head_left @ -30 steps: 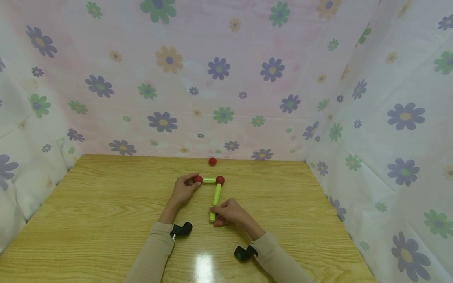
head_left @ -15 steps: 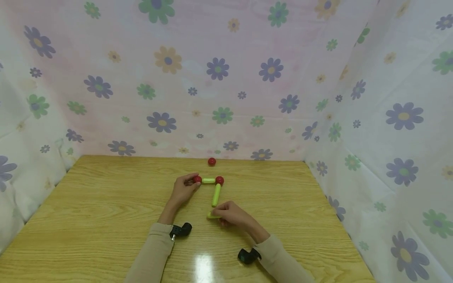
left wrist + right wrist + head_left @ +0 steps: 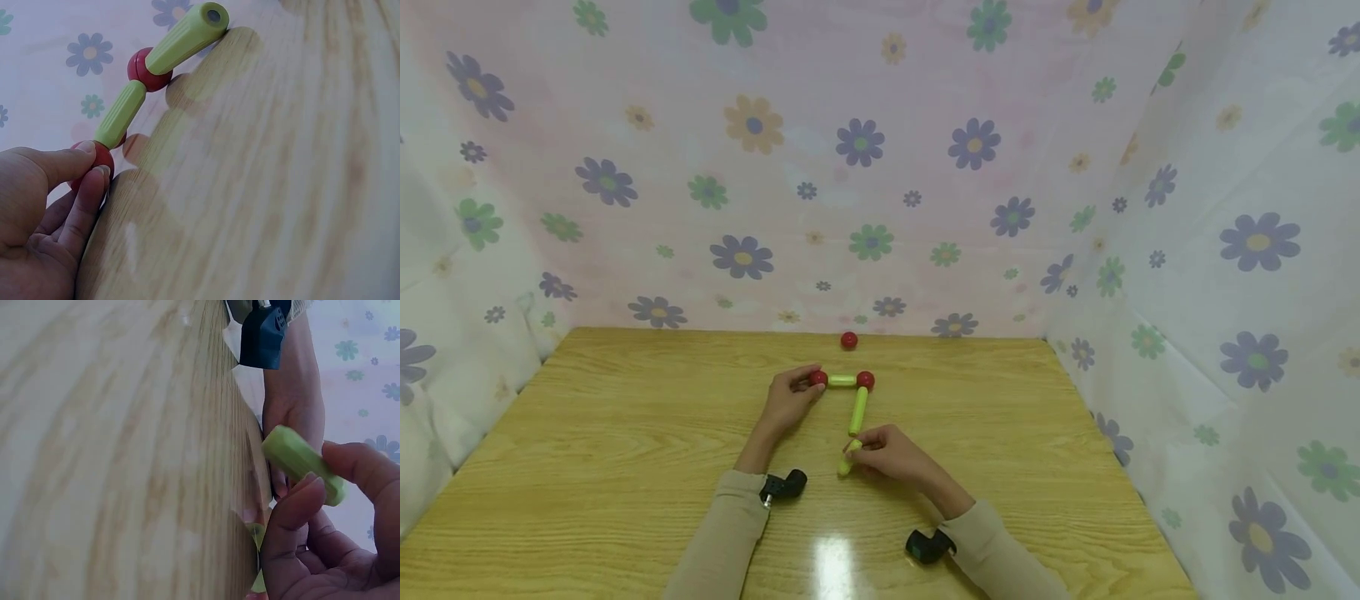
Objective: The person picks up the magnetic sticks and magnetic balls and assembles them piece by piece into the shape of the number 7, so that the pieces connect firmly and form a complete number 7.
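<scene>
My left hand (image 3: 786,407) pinches a red ball (image 3: 818,379) between thumb and fingers on the wooden table. A short yellow-green magnetic stick (image 3: 842,381) links that ball to a second red ball (image 3: 866,380). From the second ball a longer yellow-green stick (image 3: 858,410) reaches toward me; the left wrist view shows a round grey metal tip (image 3: 214,15) at its free end. Nearer to me, my right hand (image 3: 891,454) pinches a separate yellow-green stick (image 3: 303,464) between thumb and fingertips. It is tilted, close to the long stick's free end.
A loose red ball (image 3: 848,340) lies at the table's back edge, by a flower-patterned cloth (image 3: 805,258) that hangs behind and along the sides. Each wrist carries a small black camera (image 3: 787,486).
The stick in my right hand was in line with the long stick, against its end. It has come away toward me and been turned. My left hand stays on the red ball.
</scene>
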`<state>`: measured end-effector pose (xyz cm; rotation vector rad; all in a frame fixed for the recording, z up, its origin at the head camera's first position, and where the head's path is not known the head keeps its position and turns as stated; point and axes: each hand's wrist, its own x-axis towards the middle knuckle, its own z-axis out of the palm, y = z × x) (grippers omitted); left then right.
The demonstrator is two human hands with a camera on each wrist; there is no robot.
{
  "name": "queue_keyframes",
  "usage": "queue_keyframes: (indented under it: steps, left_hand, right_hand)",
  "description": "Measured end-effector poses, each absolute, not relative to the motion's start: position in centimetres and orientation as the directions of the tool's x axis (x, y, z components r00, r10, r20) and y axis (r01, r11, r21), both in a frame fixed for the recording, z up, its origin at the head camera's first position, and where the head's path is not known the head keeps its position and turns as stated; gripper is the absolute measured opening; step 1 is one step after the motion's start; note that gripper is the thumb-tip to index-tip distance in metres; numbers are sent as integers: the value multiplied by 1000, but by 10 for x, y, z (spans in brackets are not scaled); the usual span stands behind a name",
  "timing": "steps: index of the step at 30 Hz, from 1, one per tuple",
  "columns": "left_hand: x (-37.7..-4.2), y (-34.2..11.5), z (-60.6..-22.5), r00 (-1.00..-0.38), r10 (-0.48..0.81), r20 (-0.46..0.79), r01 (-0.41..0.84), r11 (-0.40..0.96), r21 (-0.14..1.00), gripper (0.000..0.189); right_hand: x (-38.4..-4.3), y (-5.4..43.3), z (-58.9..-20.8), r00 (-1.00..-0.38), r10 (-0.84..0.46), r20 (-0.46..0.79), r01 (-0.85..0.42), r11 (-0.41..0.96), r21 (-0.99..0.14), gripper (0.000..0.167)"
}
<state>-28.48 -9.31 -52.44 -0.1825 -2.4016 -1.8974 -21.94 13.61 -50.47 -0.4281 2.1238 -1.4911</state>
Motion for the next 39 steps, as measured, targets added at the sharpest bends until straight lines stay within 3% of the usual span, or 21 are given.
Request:
queue_keyframes:
  steps: [6,14,24,39]
  left_hand:
    - [-294,-96,-535,-991,43,124,130,233,964,42]
    - [-293,-97,-537,-992,39,123,128,229,965,42]
    - [-291,-97,-535,-991,39,126,132,234,963,42]
    - [-293,-96,-536,-992,43,121,128,225,966,42]
  right_hand:
    - [-221,138,-506,-807,-547,-221,51,309,-950,24]
    - [-219,137,-503,-781,-576,-240,92,274,-957,37]
    - [-221,138,-506,-825,-489,-284,117,344,-932,36]
    - [-221,137,-504,-847,-428,-315,183,322,-929,39]
